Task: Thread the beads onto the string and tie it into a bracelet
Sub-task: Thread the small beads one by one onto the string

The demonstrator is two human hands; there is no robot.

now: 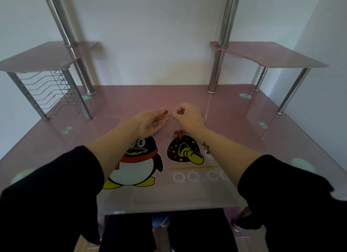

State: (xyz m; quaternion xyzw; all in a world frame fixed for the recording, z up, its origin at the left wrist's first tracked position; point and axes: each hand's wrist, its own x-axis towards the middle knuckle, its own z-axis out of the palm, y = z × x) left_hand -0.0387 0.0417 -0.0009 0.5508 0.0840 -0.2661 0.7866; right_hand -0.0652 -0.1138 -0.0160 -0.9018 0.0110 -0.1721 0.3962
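– Over the middle of the bench, right at the fingertips: one dark red bead, pinched between thumb and forefinger of the left hand. Its other fingers lie nearly straight, palm showing.
– And the string?
– The string is barely a pale thread at the right hand. That hand's fingers are curled in, thumb and forefinger nipped together, on the string's end, I judge. The tips of the two hands nearly meet.
– So threading, not tying.
– Threading, I'd say. A small heap of loose beads lies on the bench beside the right wrist, at the top edge of a dark printed motif, so plenty remains.
– Next move?
– Find the bead's hole with the string's end, push it through, slide the bead along. It calls for fine aim, and I can't make out the hole from here.
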